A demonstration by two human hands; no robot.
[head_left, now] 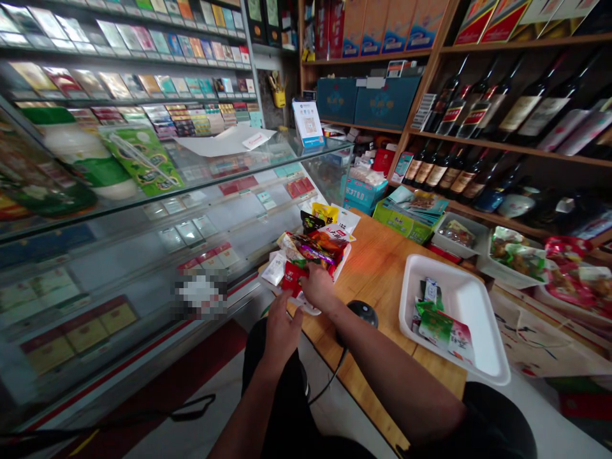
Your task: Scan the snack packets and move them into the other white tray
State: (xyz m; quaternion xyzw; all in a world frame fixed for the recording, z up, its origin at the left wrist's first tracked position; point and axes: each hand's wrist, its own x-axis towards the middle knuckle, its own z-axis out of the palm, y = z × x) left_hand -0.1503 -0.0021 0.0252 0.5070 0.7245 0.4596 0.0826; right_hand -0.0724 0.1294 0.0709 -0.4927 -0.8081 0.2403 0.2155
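A white tray (342, 262) heaped with colourful snack packets (315, 245) sits on the wooden table, close to the glass counter. My right hand (319, 288) reaches into its near side, fingers bent down among the packets beside a red packet (292, 278). What those fingers grip is hidden. Just in front of the tray is my left hand (283, 325), holding nothing, its fingers apart and their tips near the red packet. A white packet (274, 268) lies at the tray's left end. Below my right wrist is a black rounded device (362, 313) with a cable.
A larger white tray (492, 319) with a few packets stands at the table's right. The glass display counter (210, 169) borders the left. Bins of snacks (519, 255) and a green box (406, 220) line the right and far side, below shelves of bottles (519, 111).
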